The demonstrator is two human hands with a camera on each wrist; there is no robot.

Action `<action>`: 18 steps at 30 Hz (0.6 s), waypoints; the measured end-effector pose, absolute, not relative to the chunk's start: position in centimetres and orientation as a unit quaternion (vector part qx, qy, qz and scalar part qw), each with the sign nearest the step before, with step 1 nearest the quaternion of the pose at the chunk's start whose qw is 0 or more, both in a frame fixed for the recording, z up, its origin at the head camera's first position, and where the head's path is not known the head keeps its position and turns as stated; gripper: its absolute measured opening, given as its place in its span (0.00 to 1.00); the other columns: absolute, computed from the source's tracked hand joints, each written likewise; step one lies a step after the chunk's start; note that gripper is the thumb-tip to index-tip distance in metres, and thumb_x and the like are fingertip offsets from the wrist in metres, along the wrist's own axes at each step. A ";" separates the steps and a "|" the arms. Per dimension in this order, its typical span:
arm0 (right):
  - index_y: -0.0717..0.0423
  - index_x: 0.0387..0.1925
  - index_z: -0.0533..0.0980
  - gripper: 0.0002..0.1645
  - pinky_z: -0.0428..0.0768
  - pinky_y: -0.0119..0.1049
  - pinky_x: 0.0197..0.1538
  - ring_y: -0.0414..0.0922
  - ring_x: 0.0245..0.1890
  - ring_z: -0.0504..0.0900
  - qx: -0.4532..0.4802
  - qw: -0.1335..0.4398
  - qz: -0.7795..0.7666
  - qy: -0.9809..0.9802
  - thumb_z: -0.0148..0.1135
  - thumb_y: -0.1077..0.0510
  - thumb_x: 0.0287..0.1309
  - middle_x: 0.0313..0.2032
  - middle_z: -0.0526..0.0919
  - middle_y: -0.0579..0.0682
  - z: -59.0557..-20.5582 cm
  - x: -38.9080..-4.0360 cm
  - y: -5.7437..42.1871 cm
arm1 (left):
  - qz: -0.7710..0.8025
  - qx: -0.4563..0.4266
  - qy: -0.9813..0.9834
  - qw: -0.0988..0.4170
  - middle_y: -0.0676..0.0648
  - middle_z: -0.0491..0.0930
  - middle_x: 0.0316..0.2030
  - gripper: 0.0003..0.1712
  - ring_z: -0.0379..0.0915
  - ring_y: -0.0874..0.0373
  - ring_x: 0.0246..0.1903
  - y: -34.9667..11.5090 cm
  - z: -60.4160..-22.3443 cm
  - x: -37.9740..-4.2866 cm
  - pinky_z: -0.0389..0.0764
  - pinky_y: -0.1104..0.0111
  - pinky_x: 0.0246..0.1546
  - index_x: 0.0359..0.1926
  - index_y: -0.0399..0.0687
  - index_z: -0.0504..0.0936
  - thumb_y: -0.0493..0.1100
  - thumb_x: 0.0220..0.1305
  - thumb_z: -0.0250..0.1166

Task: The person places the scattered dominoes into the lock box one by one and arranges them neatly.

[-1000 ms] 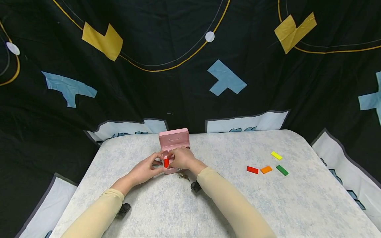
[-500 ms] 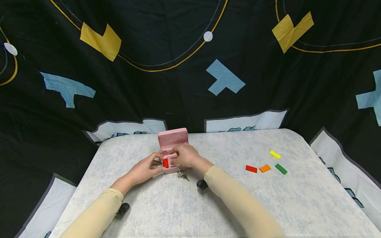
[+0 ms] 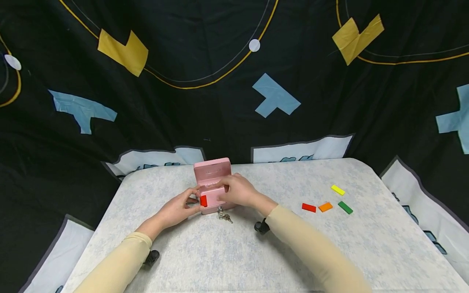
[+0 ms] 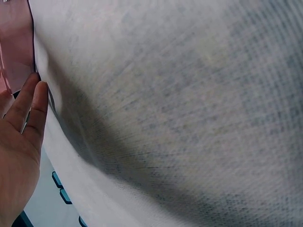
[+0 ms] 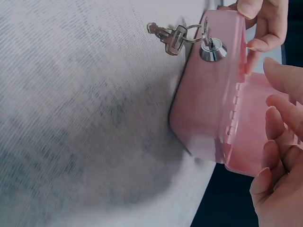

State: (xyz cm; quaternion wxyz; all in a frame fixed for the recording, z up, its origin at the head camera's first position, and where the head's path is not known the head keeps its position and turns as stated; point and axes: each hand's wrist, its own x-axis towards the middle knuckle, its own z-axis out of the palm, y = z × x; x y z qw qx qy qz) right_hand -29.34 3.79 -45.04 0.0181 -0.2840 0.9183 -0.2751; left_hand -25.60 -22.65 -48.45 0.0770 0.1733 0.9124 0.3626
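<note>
A pink cash box (image 3: 209,210) stands on the table with its lid (image 3: 212,171) raised. Inside, against its left end, lies a red block (image 3: 203,201). My left hand (image 3: 176,209) holds the box's left end, thumb at the front corner (image 5: 248,7) and forefinger toward the back; in the left wrist view two fingers (image 4: 38,106) extend along its side. Over the right part of the box hovers my right hand (image 3: 239,191), fingers loosely bent and apart, nothing between them. A key sits in the front lock (image 5: 213,49), with more keys (image 5: 173,39) hanging from its ring.
To the right on the pale table (image 3: 278,244) lie a red block (image 3: 309,207), an orange block (image 3: 325,207), a green block (image 3: 345,207) and a yellow block (image 3: 338,190). A black curtain (image 3: 220,118) hangs behind the table.
My right hand has drawn away to the right from the red block in the box, uncovering more of the interior and the keys. The left hand stays at the box's left end.
</note>
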 end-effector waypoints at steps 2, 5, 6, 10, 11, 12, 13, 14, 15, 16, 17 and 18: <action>0.48 0.52 0.85 0.21 0.70 0.37 0.38 0.43 0.38 0.71 -0.289 0.011 -0.280 0.915 0.75 0.50 0.56 0.27 0.76 0.41 -44.9 -29.2 4.2 | 0.361 0.174 0.913 0.078 0.50 0.60 0.77 0.23 0.77 0.50 0.60 -22.6 -48.4 -25.6 0.77 0.49 0.58 0.57 0.56 0.73 0.56 0.68 0.70; 0.48 0.52 0.85 0.21 0.71 0.38 0.40 0.43 0.39 0.71 -0.292 0.007 -0.289 0.912 0.75 0.51 0.56 0.28 0.77 0.41 -44.7 -28.8 5.2 | 0.358 0.174 0.914 0.077 0.50 0.60 0.77 0.23 0.78 0.50 0.59 -22.6 -48.3 -25.5 0.77 0.50 0.58 0.56 0.55 0.73 0.56 0.68 0.70; 0.47 0.52 0.85 0.21 0.71 0.37 0.40 0.42 0.39 0.71 -0.293 0.006 -0.291 0.911 0.75 0.51 0.56 0.29 0.78 0.42 -44.7 -28.6 5.6 | 0.358 0.174 0.914 0.077 0.50 0.60 0.77 0.23 0.78 0.50 0.59 -22.6 -48.3 -25.5 0.77 0.50 0.58 0.56 0.55 0.73 0.56 0.68 0.70; 0.47 0.54 0.84 0.22 0.72 0.37 0.41 0.42 0.40 0.70 -0.289 0.008 -0.298 0.910 0.74 0.52 0.57 0.34 0.81 0.45 -44.4 -27.9 7.4 | 0.360 0.173 0.913 0.081 0.51 0.59 0.77 0.23 0.77 0.50 0.60 -22.5 -48.3 -25.4 0.78 0.51 0.58 0.56 0.55 0.73 0.56 0.68 0.70; 0.47 0.54 0.84 0.22 0.73 0.38 0.41 0.42 0.39 0.70 -0.288 0.008 -0.299 0.910 0.74 0.52 0.57 0.35 0.81 0.46 -44.4 -27.8 7.9 | 0.360 0.172 0.913 0.082 0.51 0.59 0.77 0.23 0.77 0.51 0.59 -22.5 -48.3 -25.4 0.78 0.51 0.58 0.56 0.55 0.73 0.56 0.68 0.70; 0.47 0.54 0.84 0.22 0.73 0.38 0.41 0.42 0.40 0.70 -0.288 0.008 -0.302 0.909 0.74 0.52 0.57 0.35 0.81 0.46 -44.3 -27.7 8.3 | 0.360 0.172 0.913 0.083 0.51 0.59 0.78 0.23 0.77 0.51 0.60 -22.5 -48.3 -25.4 0.78 0.51 0.58 0.56 0.55 0.73 0.56 0.68 0.70; 0.47 0.54 0.84 0.22 0.73 0.38 0.41 0.43 0.40 0.71 -0.288 0.008 -0.304 0.908 0.75 0.52 0.57 0.35 0.80 0.45 -44.2 -27.6 8.7 | 0.360 0.171 0.913 0.084 0.51 0.59 0.78 0.23 0.77 0.51 0.60 -22.5 -48.3 -25.3 0.78 0.51 0.58 0.56 0.55 0.73 0.56 0.68 0.70; 0.47 0.55 0.84 0.22 0.73 0.38 0.42 0.44 0.40 0.72 -0.287 0.007 -0.305 0.908 0.75 0.52 0.57 0.35 0.80 0.44 -44.2 -27.6 9.1 | 0.359 0.171 0.914 0.084 0.51 0.59 0.78 0.22 0.77 0.51 0.60 -22.5 -48.3 -25.3 0.78 0.51 0.58 0.56 0.55 0.73 0.55 0.68 0.70; 0.47 0.55 0.84 0.23 0.73 0.38 0.42 0.45 0.41 0.73 -0.285 0.008 -0.306 0.908 0.75 0.52 0.57 0.35 0.80 0.43 -44.1 -27.5 9.5 | 0.359 0.170 0.914 0.083 0.51 0.59 0.78 0.22 0.77 0.51 0.60 -22.4 -48.3 -25.3 0.78 0.51 0.58 0.56 0.55 0.73 0.55 0.68 0.70; 0.48 0.55 0.84 0.23 0.74 0.39 0.42 0.46 0.42 0.73 -0.284 0.009 -0.308 0.908 0.75 0.52 0.57 0.36 0.80 0.42 -44.0 -27.5 9.9 | 0.358 0.170 0.914 0.082 0.51 0.59 0.78 0.22 0.77 0.50 0.60 -22.4 -48.2 -25.3 0.78 0.51 0.58 0.56 0.54 0.73 0.54 0.68 0.70; 0.48 0.56 0.83 0.23 0.74 0.39 0.43 0.47 0.43 0.74 -0.284 0.010 -0.310 0.908 0.75 0.51 0.58 0.37 0.80 0.43 -43.9 -27.5 10.3 | 0.358 0.170 0.915 0.081 0.51 0.59 0.78 0.21 0.77 0.50 0.60 -22.4 -48.2 -25.3 0.78 0.51 0.58 0.56 0.54 0.73 0.54 0.68 0.70; 0.47 0.56 0.83 0.24 0.74 0.39 0.43 0.48 0.44 0.75 -0.282 0.013 -0.311 0.907 0.76 0.51 0.58 0.38 0.81 0.44 -43.8 -27.5 10.6 | 0.356 0.170 0.915 0.080 0.50 0.59 0.78 0.21 0.77 0.49 0.60 -22.4 -48.2 -25.3 0.78 0.50 0.58 0.56 0.54 0.73 0.54 0.69 0.70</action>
